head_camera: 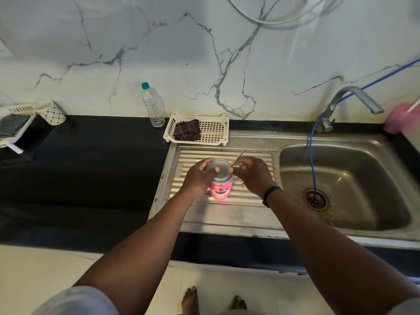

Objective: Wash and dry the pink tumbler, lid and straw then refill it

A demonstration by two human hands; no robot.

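The pink tumbler (221, 190) with a cartoon face stands upright on the ribbed steel drainboard (227, 214). A clear lid (219, 169) sits on its top. My left hand (198, 178) grips the tumbler's left side, with the thumb lying over the lid. My right hand (252, 174) pinches a thin metal straw (238, 156) that slants up and to the right from the lid's right edge. Whether the straw's lower end is inside the lid I cannot tell.
A steel sink basin (341, 185) lies to the right under a tap (354, 101), with a blue hose (312, 155) running into the drain. Behind the tumbler sits a white tray (216, 130) holding a dark cloth (186, 130). A clear water bottle (153, 105) stands on the black counter (86, 169).
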